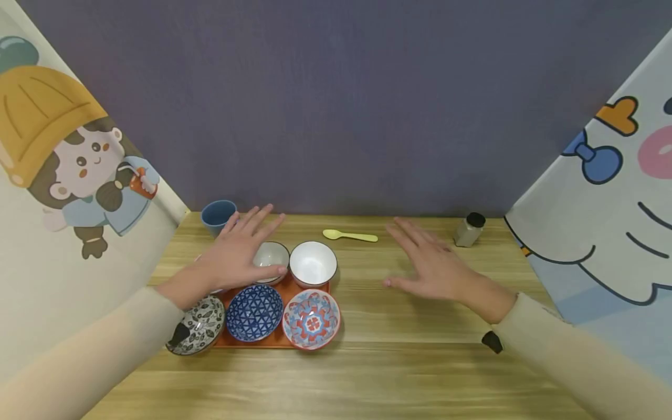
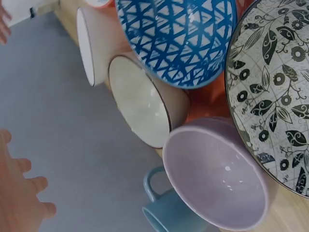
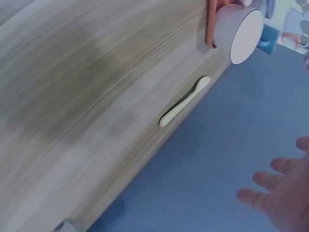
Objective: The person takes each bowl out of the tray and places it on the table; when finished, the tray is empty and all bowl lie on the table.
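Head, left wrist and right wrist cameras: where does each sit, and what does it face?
Head: worn on the head, facing forward and down at the table; left hand, right hand and sleeves show.
Left wrist: worn there, facing the bowls and blue cup; left hand's fingers show at lower left.
Right wrist: worn there, facing the table and yellow spoon; right hand's fingers show at lower right.
Shared: head and right wrist both show the yellow spoon.

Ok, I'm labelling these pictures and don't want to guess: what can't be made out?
Jar: contents too small to tell in the head view.
Orange tray: left end hidden by bowls and the left arm in the head view.
Blue mug: partly behind the left hand in the head view; cut off by the bottom edge in the left wrist view.
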### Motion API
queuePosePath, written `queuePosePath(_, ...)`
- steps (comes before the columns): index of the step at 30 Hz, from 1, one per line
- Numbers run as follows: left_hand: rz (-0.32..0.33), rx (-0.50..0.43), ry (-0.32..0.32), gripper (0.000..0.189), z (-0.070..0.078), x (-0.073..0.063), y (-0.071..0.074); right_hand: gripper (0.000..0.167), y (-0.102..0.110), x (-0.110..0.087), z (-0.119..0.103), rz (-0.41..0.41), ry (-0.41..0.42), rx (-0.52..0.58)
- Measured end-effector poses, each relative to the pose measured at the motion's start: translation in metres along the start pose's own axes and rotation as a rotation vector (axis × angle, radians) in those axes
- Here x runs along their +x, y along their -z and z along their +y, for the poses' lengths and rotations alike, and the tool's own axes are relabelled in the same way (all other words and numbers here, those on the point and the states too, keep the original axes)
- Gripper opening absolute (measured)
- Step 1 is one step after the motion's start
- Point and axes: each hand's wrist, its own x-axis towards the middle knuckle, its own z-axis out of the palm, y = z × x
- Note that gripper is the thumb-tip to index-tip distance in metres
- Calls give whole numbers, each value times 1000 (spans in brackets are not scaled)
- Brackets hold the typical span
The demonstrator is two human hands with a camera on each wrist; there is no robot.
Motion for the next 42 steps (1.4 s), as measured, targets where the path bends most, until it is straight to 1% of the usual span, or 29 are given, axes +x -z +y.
queuePosePath(2, 24, -24, 9, 102, -5, -3, 3, 107, -1, 2, -3, 18, -7, 54)
queuePosePath(6, 73, -85, 22, 96, -15, -12, 9, 107, -5, 6, -8, 30, -55, 156)
queuePosePath(9, 81, -163, 34, 89, -25, -21, 12, 106, -10, 11, -10, 31, -81, 242)
queuePosePath(11, 72, -226, 53, 85, -32, -29, 14, 104, -15, 15, -10, 36, -87, 302)
queuePosePath(13, 60, -288, 80, 84, -39, -37, 16, 101, -20, 21, -10, 35, -97, 375)
queuePosePath(16, 79, -381, 118, 82, -51, -49, 16, 94, -30, 29, -9, 42, -107, 501)
queuePosePath(18, 105, -441, 139, 80, -61, -57, 14, 91, -36, 34, -10, 36, -123, 592)
queuePosePath(21, 119, -511, 166, 76, -78, -71, 11, 87, -46, 40, -10, 31, -149, 705)
queuePosePath(25, 121, -591, 204, 71, -101, -90, 3, 83, -58, 48, -9, 25, -175, 799)
queuePosePath(29, 142, -683, 239, 67, -122, -106, -6, 80, -67, 55, -10, 35, -192, 854)
queuePosePath(32, 116, -766, 281, 64, -132, -117, -14, 77, -72, 60, -13, 34, -226, 892)
queuePosePath(36, 37, -876, 345, 63, -139, -131, -25, 72, -80, 65, -16, 7, -254, 987)
queuePosePath(39, -20, -947, 373, 64, -143, -140, -35, 68, -86, 68, -19, -27, -256, 1066)
queuePosePath(42, -76, -1029, 386, 64, -145, -146, -43, 65, -93, 71, -20, -58, -258, 1117)
